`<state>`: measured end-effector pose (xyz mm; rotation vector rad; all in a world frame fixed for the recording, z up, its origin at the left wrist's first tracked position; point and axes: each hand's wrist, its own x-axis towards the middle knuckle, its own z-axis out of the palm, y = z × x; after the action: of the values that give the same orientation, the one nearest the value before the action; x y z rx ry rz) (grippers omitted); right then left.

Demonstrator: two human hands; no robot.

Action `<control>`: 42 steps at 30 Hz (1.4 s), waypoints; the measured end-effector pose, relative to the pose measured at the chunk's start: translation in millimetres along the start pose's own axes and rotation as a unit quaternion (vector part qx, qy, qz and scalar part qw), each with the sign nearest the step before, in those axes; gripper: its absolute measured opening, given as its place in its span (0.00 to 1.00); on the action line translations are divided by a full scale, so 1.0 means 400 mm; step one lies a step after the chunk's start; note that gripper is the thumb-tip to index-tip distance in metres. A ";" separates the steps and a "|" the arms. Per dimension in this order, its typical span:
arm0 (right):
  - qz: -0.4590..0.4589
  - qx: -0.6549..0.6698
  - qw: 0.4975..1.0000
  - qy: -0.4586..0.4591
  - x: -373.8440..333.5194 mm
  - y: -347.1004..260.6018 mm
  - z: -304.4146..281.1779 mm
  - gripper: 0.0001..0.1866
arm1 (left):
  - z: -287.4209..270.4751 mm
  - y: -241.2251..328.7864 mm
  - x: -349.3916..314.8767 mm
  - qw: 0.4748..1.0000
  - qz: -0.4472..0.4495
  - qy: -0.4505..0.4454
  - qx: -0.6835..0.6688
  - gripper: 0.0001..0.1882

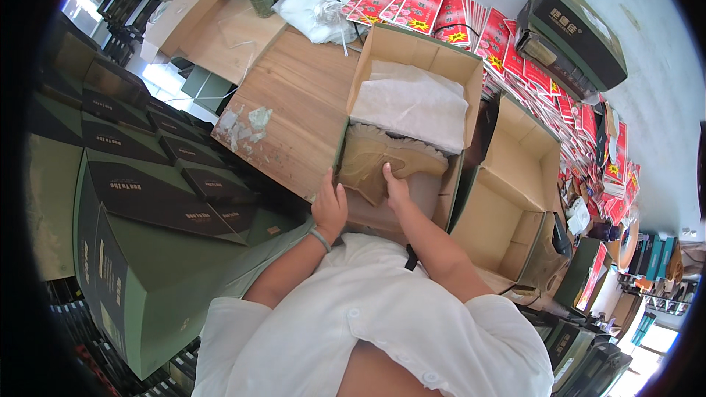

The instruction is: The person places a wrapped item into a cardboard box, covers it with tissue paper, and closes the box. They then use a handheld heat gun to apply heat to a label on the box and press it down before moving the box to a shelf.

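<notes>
A tan lace-up boot (371, 158) lies on its side in an open green shoe box (415, 43) with a brown cardboard inside. White tissue paper (412, 99) covers the far half of that box. My right hand (397, 190) grips the boot, its thumb pressed on the upper and the other fingers mostly hidden. At the box's near left edge is my left hand (329, 206), its fingers stretched out along the wall and not closed on anything.
Stacked green-and-black shoe boxes (154, 191) crowd the left. An open box (507, 184) stands to the right. Red printed cards (515, 66) pile along the wall, with a dark shoe box (577, 26) above them. Paper scraps (250, 125) litter the wooden tabletop (298, 103).
</notes>
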<state>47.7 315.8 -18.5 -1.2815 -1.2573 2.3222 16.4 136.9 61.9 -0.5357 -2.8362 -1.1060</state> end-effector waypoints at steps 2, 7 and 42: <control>0.067 -0.177 0.980 0.067 0.033 0.016 -0.019 0.42 | -0.001 0.012 0.006 1.000 0.011 -0.001 -0.001 0.26; 0.028 -0.309 0.949 0.047 0.044 -0.007 -0.080 0.33 | -0.010 0.075 0.007 0.967 0.121 -0.027 0.224 0.22; 0.123 0.071 0.987 0.080 0.054 -0.036 -0.069 0.35 | 0.203 0.093 0.036 0.640 0.053 -0.740 0.201 0.32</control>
<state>53.0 352.4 -27.6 -1.6140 -0.9124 2.3613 21.6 220.9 28.2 -2.3487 -3.7492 0.4782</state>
